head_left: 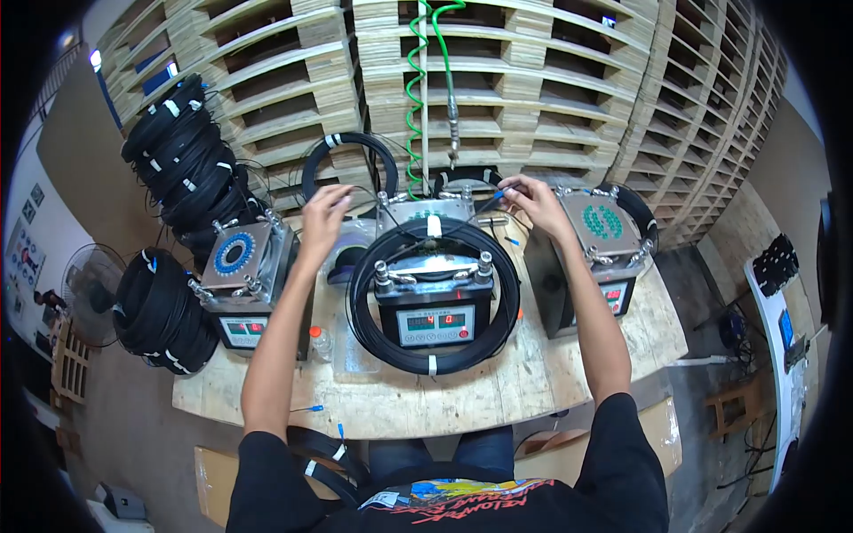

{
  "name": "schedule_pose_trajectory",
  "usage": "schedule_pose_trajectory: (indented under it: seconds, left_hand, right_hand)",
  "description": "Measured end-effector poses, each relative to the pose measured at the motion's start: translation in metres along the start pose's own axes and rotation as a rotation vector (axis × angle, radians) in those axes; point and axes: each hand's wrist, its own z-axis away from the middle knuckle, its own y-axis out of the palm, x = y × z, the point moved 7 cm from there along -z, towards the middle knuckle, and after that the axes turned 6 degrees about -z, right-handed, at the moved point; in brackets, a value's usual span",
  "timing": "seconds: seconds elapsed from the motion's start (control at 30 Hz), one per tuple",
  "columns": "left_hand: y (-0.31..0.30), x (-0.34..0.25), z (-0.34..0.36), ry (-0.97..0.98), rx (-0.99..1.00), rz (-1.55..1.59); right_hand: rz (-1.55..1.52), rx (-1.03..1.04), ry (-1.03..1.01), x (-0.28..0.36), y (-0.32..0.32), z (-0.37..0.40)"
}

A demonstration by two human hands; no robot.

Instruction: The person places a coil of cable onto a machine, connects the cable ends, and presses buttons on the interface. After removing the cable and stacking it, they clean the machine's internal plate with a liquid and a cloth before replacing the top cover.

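A coil of black cable (508, 293), bound with white tape, hangs around the middle machine (435, 325), whose display shows red digits. To the upper left of the coil, my left hand (326, 219) is closed, with a thin black cable at its fingertips. My right hand (537, 206), at the upper right, pinches a cable end with a blue connector (500, 194). Behind the coil, the middle machine's metal top plate (426, 211) is partly covered by cable.
Similar machines stand left (234, 258) and right (602, 222), with ringed connectors on top. Black cable coils (182, 169) are stacked at left. A small red-capped bottle (321, 345) stands on the wooden table (355, 400). A green air hose (442, 44) hangs before wooden pallets (569, 89).
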Motion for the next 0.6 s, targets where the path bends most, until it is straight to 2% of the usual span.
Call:
schedule_pose_trajectory:
  seconds: [0.07, 0.13, 0.2, 0.23, 0.27, 0.33, 0.47, 0.57, 0.6]
  left_hand:
    - [0.027, -0.008, -0.017, 0.037, 0.063, 0.033]
    - [0.062, 0.002, -0.023, -0.162, 0.214, 0.317]
    - [0.081, -0.005, -0.02, -0.169, 0.284, 0.316]
    - [0.085, -0.008, -0.019, -0.069, 0.26, 0.313]
    - [0.092, -0.006, -0.016, -0.05, 0.264, 0.393]
    - [0.105, 0.004, -0.01, -0.157, 0.286, 0.514]
    - [0.112, 0.012, -0.008, -0.207, 0.365, 0.55]
    - [0.112, 0.005, -0.008, -0.206, 0.363, 0.588]
    - [0.113, 0.007, -0.008, -0.211, 0.363, 0.585]
  right_hand:
    - [-0.048, 0.025, 0.013, -0.003, 0.014, -0.02]
    - [-0.091, 0.036, 0.024, -0.007, 0.027, -0.032]
    - [0.015, 0.086, 0.035, 0.0, 0.042, -0.036]
    - [0.008, 0.098, 0.009, 0.002, 0.05, -0.04]
    - [-0.064, 0.1, 0.05, -0.001, 0.055, -0.039]
    - [-0.043, 0.144, 0.046, -0.007, 0.062, -0.044]
    - [-0.037, 0.292, 0.107, -0.008, 0.079, -0.058]
    - [0.245, 0.406, 0.099, 0.007, 0.099, -0.065]
    - [0.24, 0.409, 0.1, 0.011, 0.102, -0.069]
